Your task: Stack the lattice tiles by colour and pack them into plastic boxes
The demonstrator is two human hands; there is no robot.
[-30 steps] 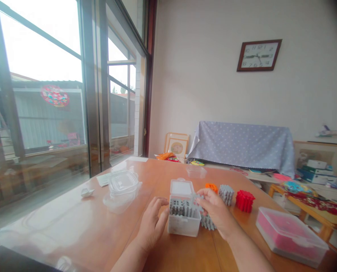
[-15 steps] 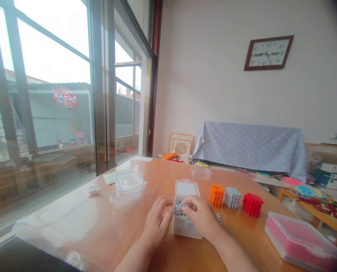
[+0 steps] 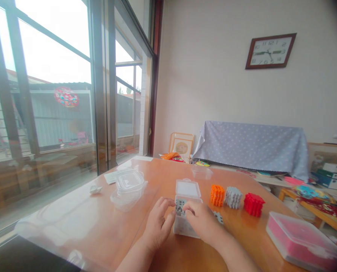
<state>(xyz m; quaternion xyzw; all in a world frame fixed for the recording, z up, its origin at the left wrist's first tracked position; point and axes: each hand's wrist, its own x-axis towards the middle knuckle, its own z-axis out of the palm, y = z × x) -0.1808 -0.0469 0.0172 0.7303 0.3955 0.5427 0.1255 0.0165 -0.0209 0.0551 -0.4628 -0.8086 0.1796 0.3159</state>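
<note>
A clear plastic box (image 3: 185, 229) stands on the wooden table with its lid (image 3: 187, 189) folded back. Grey puzzle-like pieces (image 3: 181, 206) lie inside it. At the box's left side is my left hand (image 3: 160, 221), thumb and fingers apart, fingertips near the rim. My right hand (image 3: 199, 219) reaches over the box's right side, its fingers bent at the grey pieces; what its fingertips hold, if anything, is too small to tell. Another grey piece (image 3: 218, 217) lies beside the box, partly behind my right hand.
Orange (image 3: 217, 195), grey (image 3: 233, 197) and red (image 3: 254, 204) stacks of pieces stand to the right, near a pink-filled lidded box (image 3: 301, 238). Clear containers (image 3: 129, 187) and crumpled plastic (image 3: 95, 189) lie on the left; another clear container (image 3: 201, 173) sits behind.
My right hand has shifted slightly right and down, its fingers lower over the box. More of the grey piece beside the box shows. My left hand has barely moved.
</note>
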